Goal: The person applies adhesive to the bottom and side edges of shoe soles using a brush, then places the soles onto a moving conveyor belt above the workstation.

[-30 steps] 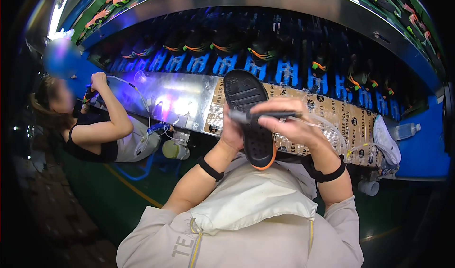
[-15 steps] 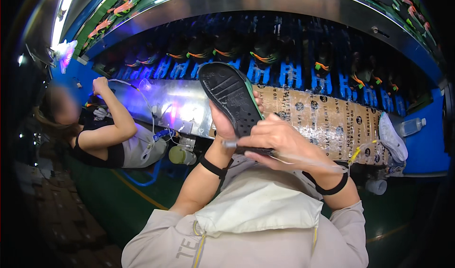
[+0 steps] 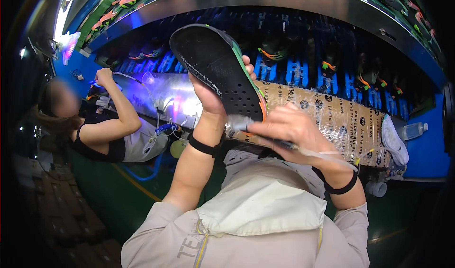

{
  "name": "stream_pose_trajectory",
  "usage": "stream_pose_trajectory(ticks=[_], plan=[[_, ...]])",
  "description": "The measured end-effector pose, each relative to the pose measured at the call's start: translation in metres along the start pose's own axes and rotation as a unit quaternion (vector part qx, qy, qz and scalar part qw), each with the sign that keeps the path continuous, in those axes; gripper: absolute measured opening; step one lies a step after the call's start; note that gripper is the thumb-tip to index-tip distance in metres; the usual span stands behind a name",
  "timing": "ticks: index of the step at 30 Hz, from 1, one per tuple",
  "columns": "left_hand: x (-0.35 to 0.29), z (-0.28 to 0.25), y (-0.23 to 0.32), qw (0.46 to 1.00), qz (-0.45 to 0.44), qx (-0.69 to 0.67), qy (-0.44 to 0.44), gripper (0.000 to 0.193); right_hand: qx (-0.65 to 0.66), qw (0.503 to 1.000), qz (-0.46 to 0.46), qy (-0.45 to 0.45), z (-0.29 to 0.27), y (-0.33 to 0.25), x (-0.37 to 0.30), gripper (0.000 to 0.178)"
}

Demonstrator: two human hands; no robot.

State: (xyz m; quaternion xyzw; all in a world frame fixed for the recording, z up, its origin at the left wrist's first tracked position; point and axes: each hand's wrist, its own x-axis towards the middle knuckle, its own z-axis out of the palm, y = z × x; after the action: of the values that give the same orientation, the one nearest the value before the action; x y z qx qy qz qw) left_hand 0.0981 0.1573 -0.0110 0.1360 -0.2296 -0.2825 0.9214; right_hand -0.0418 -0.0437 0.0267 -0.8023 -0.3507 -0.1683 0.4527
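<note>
A black shoe sole (image 3: 208, 62) with a green and orange edge and a patch of small holes is raised in front of me. My left hand (image 3: 208, 95) grips it, the palm on its left side and fingertips showing at its right edge. My right hand (image 3: 296, 130) is closed around the dark handle of a brush (image 3: 239, 124), and a clear tube (image 3: 327, 155) runs from the handle back along my wrist. The pale, blurred brush head is at the sole's lower end; whether it touches cannot be made out.
Cardboard under clear film (image 3: 327, 121) covers the bench. A white sole (image 3: 394, 137) and a plastic bottle (image 3: 413, 128) lie at the right. Behind, dark shoes hang on a blue rack (image 3: 296, 73) below a metal ledge (image 3: 308, 0). A co-worker (image 3: 106, 130) sits at the left.
The sole has come up and to the left, tilted so its face looks smoother. My right hand has shifted slightly right, and the brush head now shows by the sole's lower end.
</note>
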Motion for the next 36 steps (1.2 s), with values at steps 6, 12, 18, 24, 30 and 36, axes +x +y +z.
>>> stream_pose_trajectory(ticks=[6,12,18,24,30,36], plan=[[0.012,0.011,0.009,0.992,-0.002,0.126,-0.024,0.127,-0.026,0.997,0.069,0.019,-0.021,-0.011,0.007,0.028],[0.031,0.024,0.022,0.969,-0.023,0.231,-0.086,0.107,-0.014,0.997,0.015,-0.073,-0.029,-0.011,0.011,0.029],[0.052,0.054,0.026,0.923,-0.057,0.377,-0.045,0.095,-0.153,0.984,-0.009,-0.089,-0.019,-0.010,0.016,0.033],[0.065,0.037,0.020,0.846,-0.133,0.513,-0.052,0.079,-0.130,0.989,-0.008,-0.072,-0.022,-0.013,0.023,0.034],[0.064,0.073,0.013,0.714,-0.232,0.659,-0.044,0.092,-0.150,0.977,-0.031,-0.147,-0.023,-0.021,0.025,0.036],[0.064,0.072,0.015,0.675,-0.248,0.694,-0.044,0.095,-0.213,0.956,-0.055,-0.193,-0.014,-0.021,0.023,0.034]])
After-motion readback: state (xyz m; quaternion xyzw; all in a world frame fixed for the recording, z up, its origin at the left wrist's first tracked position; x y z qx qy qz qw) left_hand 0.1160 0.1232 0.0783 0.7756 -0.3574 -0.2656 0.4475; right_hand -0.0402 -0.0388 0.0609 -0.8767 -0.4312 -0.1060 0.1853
